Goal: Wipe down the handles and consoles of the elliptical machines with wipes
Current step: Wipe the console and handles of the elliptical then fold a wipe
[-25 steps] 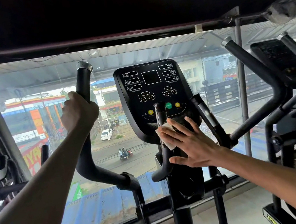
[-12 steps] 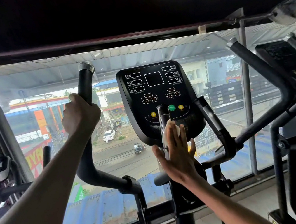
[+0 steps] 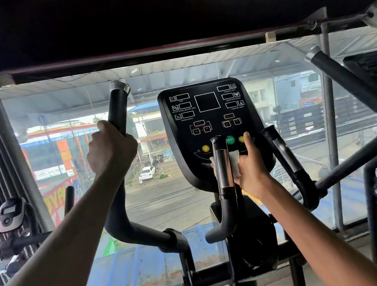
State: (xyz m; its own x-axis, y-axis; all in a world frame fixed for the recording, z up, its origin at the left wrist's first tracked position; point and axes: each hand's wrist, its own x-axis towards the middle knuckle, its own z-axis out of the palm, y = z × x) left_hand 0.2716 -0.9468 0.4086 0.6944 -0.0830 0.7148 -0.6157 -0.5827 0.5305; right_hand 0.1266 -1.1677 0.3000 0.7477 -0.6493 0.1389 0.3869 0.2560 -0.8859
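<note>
Right hand presses white wipe on lower console, straight ahead, right beside upright inner grip; forefinger reaches up near yellow button. Grip's long axis vertical, right hand nearer. Left hand clenched round tall left handle. Legible: "RESISTANCE", "ROTATIONAL SPEED"; green button's lettering too blurred

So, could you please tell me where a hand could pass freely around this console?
Open gaps: between the long black left handle and the black console; and beyond the short right grip. Crowded: the console's lower edge, where the right hand presses the white wipe beside the short middle grip.
</note>
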